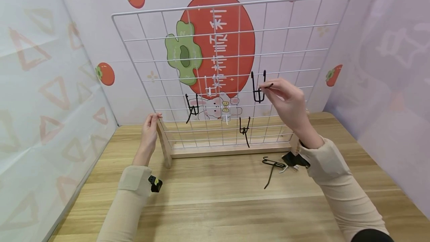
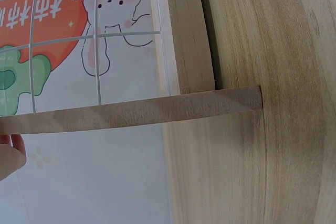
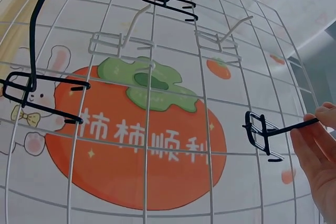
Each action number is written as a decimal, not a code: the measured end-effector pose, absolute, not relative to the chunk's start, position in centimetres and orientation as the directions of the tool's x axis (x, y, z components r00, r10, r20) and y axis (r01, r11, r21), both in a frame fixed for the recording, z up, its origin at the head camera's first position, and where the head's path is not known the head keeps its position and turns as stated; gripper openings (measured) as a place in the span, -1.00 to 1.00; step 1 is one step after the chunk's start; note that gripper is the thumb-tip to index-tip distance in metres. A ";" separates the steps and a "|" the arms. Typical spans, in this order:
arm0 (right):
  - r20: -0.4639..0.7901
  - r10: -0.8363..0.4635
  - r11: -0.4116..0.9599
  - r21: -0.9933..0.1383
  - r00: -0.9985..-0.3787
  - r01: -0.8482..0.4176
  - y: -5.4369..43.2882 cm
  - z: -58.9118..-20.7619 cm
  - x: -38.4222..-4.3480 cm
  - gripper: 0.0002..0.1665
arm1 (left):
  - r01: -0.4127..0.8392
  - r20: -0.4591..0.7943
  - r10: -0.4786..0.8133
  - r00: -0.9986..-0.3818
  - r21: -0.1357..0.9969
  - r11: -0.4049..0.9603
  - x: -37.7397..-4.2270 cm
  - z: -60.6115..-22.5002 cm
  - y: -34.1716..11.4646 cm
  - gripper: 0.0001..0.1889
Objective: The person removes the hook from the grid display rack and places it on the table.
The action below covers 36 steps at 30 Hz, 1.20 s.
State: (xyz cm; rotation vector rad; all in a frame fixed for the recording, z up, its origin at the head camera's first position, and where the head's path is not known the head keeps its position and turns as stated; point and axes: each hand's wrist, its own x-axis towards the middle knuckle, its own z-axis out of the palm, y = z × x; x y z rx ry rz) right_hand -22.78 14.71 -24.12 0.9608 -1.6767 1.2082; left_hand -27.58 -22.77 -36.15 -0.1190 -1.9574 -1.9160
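Note:
My right hand (image 1: pixel 288 102) pinches the prong of a black wire hook (image 1: pixel 258 95) at the right side of a white wire grid panel (image 1: pixel 231 2). In the right wrist view, fingertips and thumb close on the end of this hook (image 3: pixel 265 134), whose frame sits against the grid wires. At the lower left, my left hand (image 1: pixel 149 132) grips the upper end of the wooden stand's side leg (image 1: pixel 163 143). Two other black hooks (image 1: pixel 192 109) (image 1: pixel 244 130) and two white hooks (image 1: pixel 210 91) (image 1: pixel 226 118) hang on the grid.
On the wood-grain table (image 1: pixel 215 204), a loose black hook (image 1: pixel 273 164) lies in front of the stand's right end, with white hook parts (image 1: pixel 284 168) beside it, partly hidden by the right wrist camera. A patterned backdrop (image 1: pixel 84 6) stands behind the panel.

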 end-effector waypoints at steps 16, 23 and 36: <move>0.923 -0.148 0.267 -0.308 -0.354 -0.913 16.0 -25.5 -21.7 -0.70 | 0.329 0.332 -0.230 -0.915 0.943 0.050 -27.8 -36.2 -22.8 -0.81; 0.914 -0.175 0.315 -0.300 -0.366 -0.900 16.6 -26.4 -21.3 -0.68 | 0.309 0.315 -0.210 -0.926 0.949 0.059 -27.7 -36.1 -22.8 -0.78; 0.906 -0.235 0.358 -0.256 -0.353 -0.898 17.8 -28.5 -20.8 -0.65 | 0.310 0.312 -0.208 -0.927 0.950 0.044 -27.7 -36.1 -22.8 -0.74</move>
